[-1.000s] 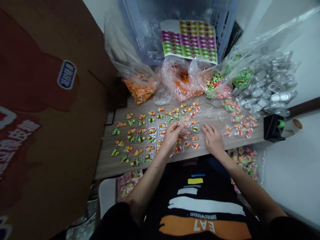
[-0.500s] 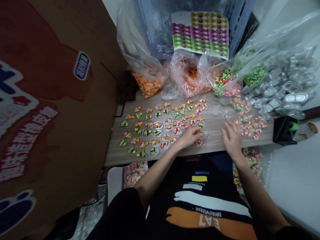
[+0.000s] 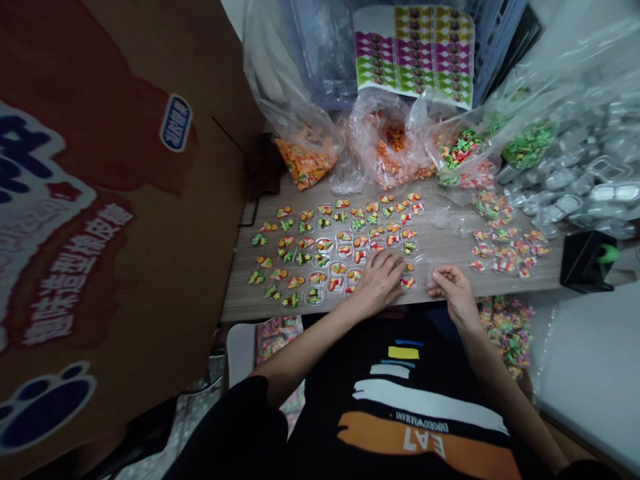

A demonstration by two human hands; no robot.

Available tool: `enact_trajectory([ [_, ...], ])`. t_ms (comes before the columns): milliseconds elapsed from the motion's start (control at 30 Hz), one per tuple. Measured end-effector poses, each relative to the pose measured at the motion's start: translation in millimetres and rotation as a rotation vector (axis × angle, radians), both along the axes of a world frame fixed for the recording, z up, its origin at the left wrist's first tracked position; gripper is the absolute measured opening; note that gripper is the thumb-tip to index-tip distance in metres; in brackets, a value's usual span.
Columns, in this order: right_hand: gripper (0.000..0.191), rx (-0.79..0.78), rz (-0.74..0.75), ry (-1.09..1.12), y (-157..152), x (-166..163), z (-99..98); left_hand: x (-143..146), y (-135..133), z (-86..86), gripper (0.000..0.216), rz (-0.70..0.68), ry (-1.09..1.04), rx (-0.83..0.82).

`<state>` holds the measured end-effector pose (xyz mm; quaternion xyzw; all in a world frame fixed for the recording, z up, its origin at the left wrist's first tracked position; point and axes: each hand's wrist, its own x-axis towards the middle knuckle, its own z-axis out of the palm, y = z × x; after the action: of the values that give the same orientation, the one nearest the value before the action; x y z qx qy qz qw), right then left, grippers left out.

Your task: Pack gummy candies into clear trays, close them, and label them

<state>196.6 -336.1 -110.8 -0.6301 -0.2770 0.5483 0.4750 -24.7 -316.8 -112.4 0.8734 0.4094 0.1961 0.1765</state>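
Note:
Rows of small clear plastic cases (image 3: 344, 249) with colourful food-shaped pieces lie across the wooden table. My left hand (image 3: 381, 283) rests over the front rows, fingers stretched out, hiding some cases beneath. Just right of its fingertips is a case (image 3: 408, 283) with orange and red pieces. My right hand (image 3: 453, 287) is closed in a pinch near the table's front edge. Faint clear plastic shows by its fingertips; what exactly it pinches is too transparent to make out.
Filled cases (image 3: 507, 250) are grouped at the right, beside a black tape dispenser (image 3: 585, 263). Behind stand bags of orange wedge pieces (image 3: 307, 163), small orange pieces (image 3: 393, 143) and green pieces (image 3: 530, 143). Clear shells (image 3: 600, 173) pile up at back right. A large carton (image 3: 125, 200) walls the left.
My left hand has spread its fingers flatter over the front cases. My right hand has come nearer the left hand and the table's front edge, closing into a pinch. The view has shifted slightly.

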Motion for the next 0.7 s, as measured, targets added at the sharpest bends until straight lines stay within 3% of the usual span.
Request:
enact_trajectory([
  [133, 0.043, 0.044, -0.024, -0.048, -8, -12, -8.0, 15, -3, -11.0, 0.055, 0.014, 0.011, 0.064],
  [267, 0.032, 0.172, -0.048, -0.244, -12, -13, -16.8, 28, -4, -16.0, 0.055, 0.056, -0.022, 0.086],
  [533, 0.026, 0.198, 0.086, -0.587, -14, -8, -17.7, 27, -7, -14.0, 0.071, 0.052, -0.009, 0.067],
  [600, 0.027, 0.178, 0.099, -0.573, -12, -8, -16.7, 25, -7, -13.9, 0.061, 0.03, 0.011, 0.074],
  [700, 0.035, 0.088, 0.081, -0.362, -8, -7, -14.7, 24, -7, -14.9, 0.051, 0.017, 0.012, 0.095],
])
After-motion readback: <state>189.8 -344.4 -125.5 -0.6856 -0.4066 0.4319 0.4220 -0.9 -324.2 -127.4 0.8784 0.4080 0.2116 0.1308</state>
